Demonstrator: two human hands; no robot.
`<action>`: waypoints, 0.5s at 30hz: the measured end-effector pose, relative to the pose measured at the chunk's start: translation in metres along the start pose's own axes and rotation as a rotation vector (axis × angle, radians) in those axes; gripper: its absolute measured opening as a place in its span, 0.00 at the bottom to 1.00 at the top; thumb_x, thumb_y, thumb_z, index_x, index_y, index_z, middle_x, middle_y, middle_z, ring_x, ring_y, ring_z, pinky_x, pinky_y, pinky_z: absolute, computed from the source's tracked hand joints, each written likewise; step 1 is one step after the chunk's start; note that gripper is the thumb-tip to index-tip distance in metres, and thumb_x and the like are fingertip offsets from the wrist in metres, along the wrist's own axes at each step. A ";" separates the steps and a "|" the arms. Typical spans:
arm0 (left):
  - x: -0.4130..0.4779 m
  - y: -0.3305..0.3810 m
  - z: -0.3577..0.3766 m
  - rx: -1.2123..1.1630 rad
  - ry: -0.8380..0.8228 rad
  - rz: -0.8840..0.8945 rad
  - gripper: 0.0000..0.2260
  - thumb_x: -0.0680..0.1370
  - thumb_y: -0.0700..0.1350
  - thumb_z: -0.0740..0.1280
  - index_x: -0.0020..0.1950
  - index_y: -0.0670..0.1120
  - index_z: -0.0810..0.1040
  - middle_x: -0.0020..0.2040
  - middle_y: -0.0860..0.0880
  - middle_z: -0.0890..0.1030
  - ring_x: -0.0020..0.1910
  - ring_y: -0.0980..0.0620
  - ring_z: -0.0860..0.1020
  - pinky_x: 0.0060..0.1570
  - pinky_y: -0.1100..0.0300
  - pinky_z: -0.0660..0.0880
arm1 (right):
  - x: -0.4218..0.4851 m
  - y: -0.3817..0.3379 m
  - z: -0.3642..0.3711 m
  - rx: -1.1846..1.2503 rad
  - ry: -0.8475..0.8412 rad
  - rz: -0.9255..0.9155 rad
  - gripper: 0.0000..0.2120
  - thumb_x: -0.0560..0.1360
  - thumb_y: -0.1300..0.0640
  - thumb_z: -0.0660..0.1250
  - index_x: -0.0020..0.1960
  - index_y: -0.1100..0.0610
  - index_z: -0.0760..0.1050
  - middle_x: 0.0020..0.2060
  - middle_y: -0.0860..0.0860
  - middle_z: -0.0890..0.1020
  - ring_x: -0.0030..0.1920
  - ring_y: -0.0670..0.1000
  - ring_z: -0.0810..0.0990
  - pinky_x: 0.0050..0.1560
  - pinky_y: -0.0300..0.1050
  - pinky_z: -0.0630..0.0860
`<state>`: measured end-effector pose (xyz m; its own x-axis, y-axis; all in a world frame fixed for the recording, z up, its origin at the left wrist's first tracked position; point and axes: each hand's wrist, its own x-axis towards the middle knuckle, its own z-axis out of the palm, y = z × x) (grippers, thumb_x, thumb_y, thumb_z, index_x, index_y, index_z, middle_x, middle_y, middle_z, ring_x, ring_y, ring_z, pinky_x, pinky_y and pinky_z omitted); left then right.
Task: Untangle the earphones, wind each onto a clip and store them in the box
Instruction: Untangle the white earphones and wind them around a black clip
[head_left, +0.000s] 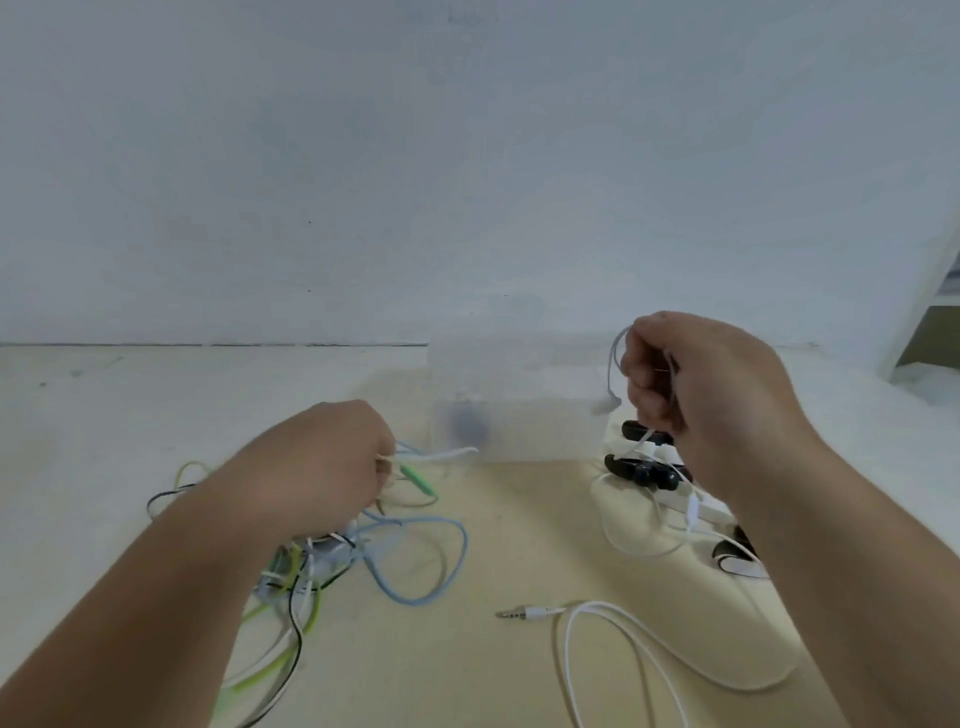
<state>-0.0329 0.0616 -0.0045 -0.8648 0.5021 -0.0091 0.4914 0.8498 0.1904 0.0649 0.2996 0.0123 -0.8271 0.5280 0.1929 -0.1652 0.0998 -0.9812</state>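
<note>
Two hands work the untangling step: right hand (696, 395), fingers clenched on the white earphone (608, 402) at frame right, must draw it free while left hand (332, 462) pinches the tangle (332, 556) lower left, before the box (519, 400).

Right hand (696, 395) raised gripping white earphone cord (613, 364), left hand (322, 462) pinching tangled cords (322, 561), translucent box (519, 415) behind
</note>
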 end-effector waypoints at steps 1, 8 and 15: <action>0.002 -0.005 -0.001 0.007 0.029 -0.032 0.10 0.75 0.35 0.59 0.35 0.43 0.74 0.36 0.43 0.81 0.30 0.48 0.73 0.32 0.59 0.67 | 0.000 -0.002 -0.004 -0.099 -0.016 -0.004 0.14 0.75 0.62 0.61 0.31 0.62 0.70 0.33 0.59 0.70 0.26 0.52 0.64 0.29 0.44 0.55; 0.006 -0.019 -0.003 -0.217 0.156 -0.076 0.10 0.70 0.54 0.75 0.44 0.56 0.76 0.48 0.55 0.76 0.43 0.56 0.77 0.39 0.58 0.70 | 0.020 0.004 -0.032 -0.743 -0.021 0.077 0.13 0.78 0.58 0.65 0.36 0.58 0.82 0.29 0.51 0.80 0.24 0.48 0.71 0.32 0.41 0.69; 0.007 -0.001 0.000 -0.314 0.436 -0.018 0.20 0.62 0.68 0.72 0.45 0.59 0.74 0.50 0.56 0.73 0.45 0.60 0.72 0.45 0.56 0.69 | 0.025 0.020 -0.036 -1.055 -0.225 0.093 0.09 0.72 0.61 0.70 0.33 0.61 0.78 0.26 0.54 0.71 0.27 0.52 0.66 0.29 0.39 0.63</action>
<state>-0.0397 0.0640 -0.0048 -0.8685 0.3177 0.3805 0.4790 0.7354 0.4794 0.0601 0.3455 -0.0028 -0.9100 0.4146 0.0082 0.3601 0.7998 -0.4802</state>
